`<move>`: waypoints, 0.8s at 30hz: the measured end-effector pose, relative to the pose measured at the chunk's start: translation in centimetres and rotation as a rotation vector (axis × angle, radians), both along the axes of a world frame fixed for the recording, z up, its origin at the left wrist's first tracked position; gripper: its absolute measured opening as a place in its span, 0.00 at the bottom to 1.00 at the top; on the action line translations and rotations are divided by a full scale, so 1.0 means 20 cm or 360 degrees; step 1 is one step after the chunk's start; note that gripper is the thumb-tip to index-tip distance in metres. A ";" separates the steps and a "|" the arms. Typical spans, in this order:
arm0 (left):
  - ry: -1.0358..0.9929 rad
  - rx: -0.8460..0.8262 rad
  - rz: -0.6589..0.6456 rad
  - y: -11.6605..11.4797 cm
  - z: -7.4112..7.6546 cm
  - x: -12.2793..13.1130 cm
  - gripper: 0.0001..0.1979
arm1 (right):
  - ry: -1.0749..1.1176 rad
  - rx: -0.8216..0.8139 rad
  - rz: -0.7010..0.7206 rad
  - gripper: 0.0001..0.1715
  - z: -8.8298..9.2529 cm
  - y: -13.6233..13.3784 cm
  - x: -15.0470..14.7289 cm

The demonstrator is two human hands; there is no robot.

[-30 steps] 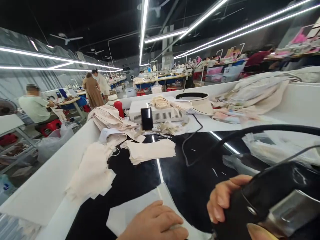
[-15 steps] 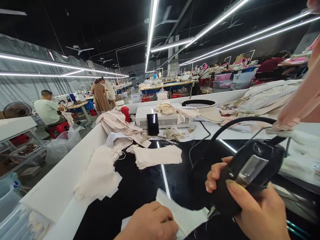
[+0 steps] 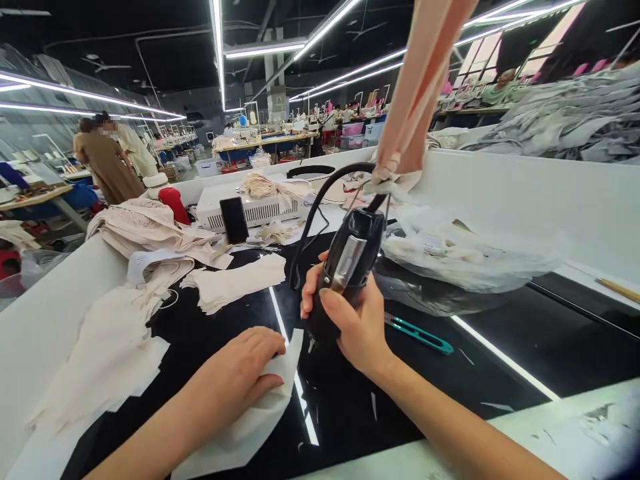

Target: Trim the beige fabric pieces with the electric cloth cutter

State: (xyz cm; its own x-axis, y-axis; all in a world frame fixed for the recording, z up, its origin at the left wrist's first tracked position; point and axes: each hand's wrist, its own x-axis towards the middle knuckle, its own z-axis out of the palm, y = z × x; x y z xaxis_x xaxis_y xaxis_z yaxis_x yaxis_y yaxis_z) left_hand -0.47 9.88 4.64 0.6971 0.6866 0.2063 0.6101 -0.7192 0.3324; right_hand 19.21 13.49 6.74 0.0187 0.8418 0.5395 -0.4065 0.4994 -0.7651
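My right hand (image 3: pixel 353 323) is wrapped round a black electric fabric cutter (image 3: pixel 357 230), its thumb across the body below a silver plate. The cutter is tilted, its nose just right of the fabric and apart from it. From its top runs a black cable, and a twisted pink cloth strip (image 3: pixel 413 100) rises from there. My left hand (image 3: pixel 245 363) lies palm down on a pale fabric piece (image 3: pixel 235 437), thumb apart from the fingers. The fabric rests on the black glossy tabletop (image 3: pixel 345 420); part of it is hidden under the hand.
Cut fabric stacks (image 3: pixel 240 280) and a larger pile (image 3: pixel 100 353) lie to the left. Behind stand a phone (image 3: pixel 234 220) and a white vented box (image 3: pixel 215 210). Teal thread snips (image 3: pixel 423 335) and a clear plastic bag (image 3: pixel 465 267) of scraps are on the right. White side boards (image 3: pixel 530 200) edge the table.
The view has turned right. The cutter has come away from the fabric edge it was touching. My left hand's fingers, curled before, now lie flatter on the fabric.
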 end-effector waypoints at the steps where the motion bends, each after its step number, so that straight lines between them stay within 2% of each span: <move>1: 0.0009 -0.0019 -0.0034 0.03 0.00 0.01 0.20 | 0.0003 -0.0017 0.0002 0.19 0.00 0.00 -0.01; 4: 0.0102 -0.0094 -0.0107 0.08 -0.02 0.04 0.24 | -0.0020 -0.0051 0.0008 0.18 -0.01 -0.01 -0.02; 9: 0.0194 -0.0187 -0.0186 0.13 -0.03 0.04 0.21 | -0.0079 -0.0040 -0.0023 0.18 -0.01 -0.01 -0.04; 17: 0.0256 -0.0330 -0.0121 0.12 -0.02 0.02 0.19 | -0.0069 -0.0051 0.0062 0.17 0.01 -0.01 -0.08; 24: 0.0286 -0.0267 -0.0126 0.12 0.00 0.02 0.20 | -0.0149 -0.0020 -0.0014 0.17 -0.02 -0.01 -0.08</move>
